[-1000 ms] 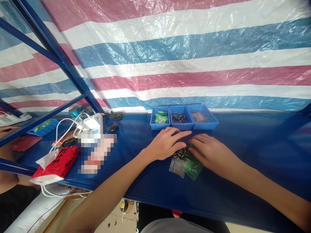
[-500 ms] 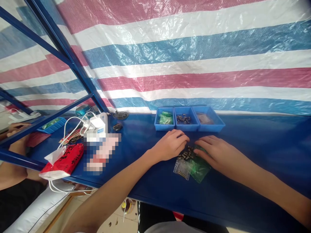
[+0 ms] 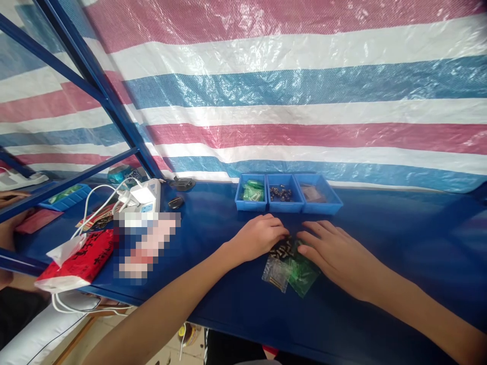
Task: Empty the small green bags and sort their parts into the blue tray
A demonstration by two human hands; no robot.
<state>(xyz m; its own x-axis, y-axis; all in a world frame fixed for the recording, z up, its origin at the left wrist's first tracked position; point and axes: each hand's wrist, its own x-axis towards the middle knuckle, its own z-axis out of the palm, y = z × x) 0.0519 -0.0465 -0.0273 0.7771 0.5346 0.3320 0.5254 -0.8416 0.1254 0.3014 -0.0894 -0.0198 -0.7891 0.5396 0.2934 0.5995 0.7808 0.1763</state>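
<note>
My left hand [image 3: 259,235] rests on the blue table [image 3: 399,243] with its fingers curled at a small pile of dark parts [image 3: 280,249]. My right hand [image 3: 332,251] lies flat beside it, fingers spread, touching a green plastic bag [image 3: 302,274]. A clear plastic bag [image 3: 276,271] lies at the pile's near side. Whether the left fingers pinch a part is hidden. Behind the hands stand three blue bins: one with green pieces [image 3: 250,192], one with dark parts [image 3: 283,193], one with brownish pieces [image 3: 318,193].
A white power strip with cables [image 3: 144,195], a red tissue pack [image 3: 81,256] and a blurred item lie at the left. Blue frame bars [image 3: 95,81] slant up on the left. A striped tarp [image 3: 304,91] closes the back. Another person's hand [image 3: 9,223] shows far left.
My left hand's fingers have curled in from flat and drawn back toward the dark parts. My right hand has stayed nearly in place. The view shifted slightly.
</note>
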